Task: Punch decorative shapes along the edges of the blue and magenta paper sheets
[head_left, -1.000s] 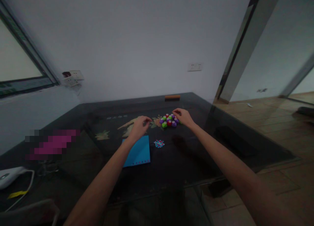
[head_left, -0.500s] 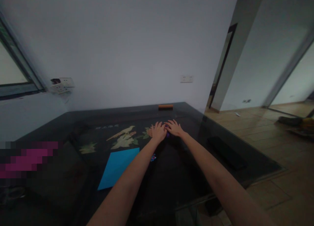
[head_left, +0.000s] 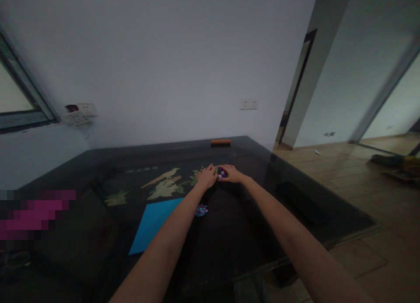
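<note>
A small purple toy with white eye-like spots and a bit of green (head_left: pixel 222 173) lies on the dark table (head_left: pixel 226 233), between my two hands. My left hand (head_left: pixel 207 177) curls against its left side. From the right, my right hand (head_left: pixel 232 174) bends round it, thumb at the near edge and fingers at the far side. The hands cover part of the toy, so its full shape is hidden. Closer to me, beside my left forearm, sits a small cluster of pink, blue and white pieces (head_left: pixel 201 210).
A blue sheet (head_left: pixel 154 222) lies left of my left forearm, partly covered by it. An orange-brown cylinder (head_left: pixel 221 142) rests near the table's back edge. A long black object (head_left: pixel 302 202) lies on the right. The wall has a socket (head_left: pixel 248 103).
My hands have drawn apart slightly from on top of the purple toy to its sides, and its white spots now show. More of the colourful cluster is visible past my left forearm.
</note>
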Demonstrator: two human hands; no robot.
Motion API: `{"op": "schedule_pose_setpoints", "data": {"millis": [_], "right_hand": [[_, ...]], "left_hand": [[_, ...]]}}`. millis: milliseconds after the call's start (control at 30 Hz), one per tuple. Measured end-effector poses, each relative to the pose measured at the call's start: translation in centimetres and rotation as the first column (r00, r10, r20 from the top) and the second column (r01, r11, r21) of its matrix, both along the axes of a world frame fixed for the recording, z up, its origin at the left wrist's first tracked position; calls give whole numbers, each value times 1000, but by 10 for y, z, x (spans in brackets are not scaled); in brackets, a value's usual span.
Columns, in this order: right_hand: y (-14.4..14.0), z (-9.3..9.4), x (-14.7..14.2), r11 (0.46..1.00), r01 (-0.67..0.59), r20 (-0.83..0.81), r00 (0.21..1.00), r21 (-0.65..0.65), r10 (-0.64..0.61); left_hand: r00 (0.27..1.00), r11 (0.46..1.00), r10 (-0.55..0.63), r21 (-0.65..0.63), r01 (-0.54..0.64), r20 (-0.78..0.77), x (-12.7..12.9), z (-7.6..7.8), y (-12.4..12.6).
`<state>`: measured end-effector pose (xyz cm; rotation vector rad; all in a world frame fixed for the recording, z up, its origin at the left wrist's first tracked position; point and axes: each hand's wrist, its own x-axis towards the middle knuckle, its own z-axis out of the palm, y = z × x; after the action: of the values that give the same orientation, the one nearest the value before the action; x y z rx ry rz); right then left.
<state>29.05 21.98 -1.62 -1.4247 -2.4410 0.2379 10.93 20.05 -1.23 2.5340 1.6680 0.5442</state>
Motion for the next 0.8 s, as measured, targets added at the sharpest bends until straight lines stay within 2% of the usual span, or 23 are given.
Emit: {"op": "schedule_pose_setpoints", "data": {"millis": [133, 300, 600, 800], "right_hand": [[-2, -2, -15, 994, -75, 1, 997, 85, 75], [-5, -2, -48, 991, -48, 18, 999, 124, 46], [-8, -1, -131, 997, -5, 31, 1000, 83, 2], [-17, 4, -185, 997, -33, 4, 999, 71, 33]], "left_hand": [[1000, 1000, -14, 24, 15, -13, -11, 0, 2], [997, 999, 9, 53, -6, -70, -39, -1, 7], [991, 998, -6, 66, 15, -131, -126, -3, 20], [992, 997, -12, 79, 21, -122, -187, -3, 12]]}}
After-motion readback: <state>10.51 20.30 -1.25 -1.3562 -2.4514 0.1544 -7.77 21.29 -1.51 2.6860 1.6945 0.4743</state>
